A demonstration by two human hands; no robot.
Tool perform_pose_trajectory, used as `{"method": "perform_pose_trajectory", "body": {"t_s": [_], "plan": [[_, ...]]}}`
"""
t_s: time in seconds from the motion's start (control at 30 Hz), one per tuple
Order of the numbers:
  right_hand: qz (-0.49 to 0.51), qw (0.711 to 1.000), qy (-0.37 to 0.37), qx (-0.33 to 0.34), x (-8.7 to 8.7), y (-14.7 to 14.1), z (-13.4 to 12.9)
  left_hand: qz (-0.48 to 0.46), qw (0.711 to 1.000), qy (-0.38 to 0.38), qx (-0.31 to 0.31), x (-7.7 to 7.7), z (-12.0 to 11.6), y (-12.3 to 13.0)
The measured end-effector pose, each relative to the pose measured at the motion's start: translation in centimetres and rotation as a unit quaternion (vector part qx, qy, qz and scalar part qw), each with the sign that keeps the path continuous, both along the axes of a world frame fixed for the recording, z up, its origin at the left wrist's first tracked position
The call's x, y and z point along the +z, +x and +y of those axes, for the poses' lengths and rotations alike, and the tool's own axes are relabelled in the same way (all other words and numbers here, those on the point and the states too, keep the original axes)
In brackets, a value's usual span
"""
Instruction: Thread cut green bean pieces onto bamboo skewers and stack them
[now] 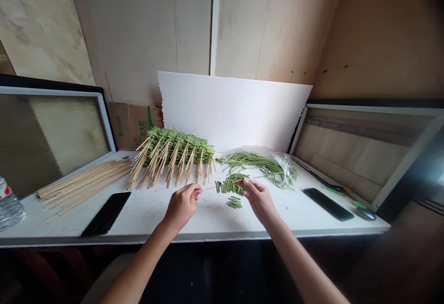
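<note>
My left hand (182, 204) is closed on the bare end of a thin wooden skewer, held level above the table. Cut green bean pieces (225, 186) are threaded crosswise in a row along it. At the skewer's other end, the fingers of my right hand (258, 198) pinch near the tip; whether they also hold a loose bean piece I cannot make out. Just below lie several cut bean pieces (235, 203), and more lie behind the skewer. A large stack of bean skewers (176, 144) sits at the back left, their bare sticks pointing toward me.
Loose wooden skewers (86, 179) are spread at left, near a black phone (106, 214) and a plastic bottle (10, 207). Long whole beans (249, 161) lie with a clear plastic bag (286, 170). At right are a dark phone (328, 203) and a mouse (366, 214). A white board (232, 110) stands behind.
</note>
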State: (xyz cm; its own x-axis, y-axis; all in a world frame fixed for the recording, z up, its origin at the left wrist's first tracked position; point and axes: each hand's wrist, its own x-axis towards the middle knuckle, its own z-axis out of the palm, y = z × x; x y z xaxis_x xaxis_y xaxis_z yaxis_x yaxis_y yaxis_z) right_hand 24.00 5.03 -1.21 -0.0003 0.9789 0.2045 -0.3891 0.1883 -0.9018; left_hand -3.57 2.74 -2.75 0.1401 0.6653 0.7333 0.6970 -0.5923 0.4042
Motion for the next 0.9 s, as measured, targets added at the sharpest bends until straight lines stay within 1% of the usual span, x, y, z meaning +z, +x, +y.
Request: {"method": "perform_pose_trajectory", "body": {"t_s": [0.13,0.33,0.57,0.9], "plan": [[0.005,1.0,0.001,0.002,0.0,-0.1,0.0,-0.008,1.0,0.009,0.0,0.1,0.0,0.1],[-0.046,0.998,0.028,-0.043,-0.3,-0.1,0.2,-0.001,1.0,0.009,-0.002,-0.1,-0.1,0.2],[-0.054,0.995,0.04,-0.071,-0.9,-1.0,-0.1,0.006,0.999,0.036,0.007,-0.2,0.0,0.2],[-0.063,0.993,0.05,-0.082,-1.2,-1.7,-0.8,0.023,0.999,0.041,0.016,-0.3,0.0,0.2]]}}
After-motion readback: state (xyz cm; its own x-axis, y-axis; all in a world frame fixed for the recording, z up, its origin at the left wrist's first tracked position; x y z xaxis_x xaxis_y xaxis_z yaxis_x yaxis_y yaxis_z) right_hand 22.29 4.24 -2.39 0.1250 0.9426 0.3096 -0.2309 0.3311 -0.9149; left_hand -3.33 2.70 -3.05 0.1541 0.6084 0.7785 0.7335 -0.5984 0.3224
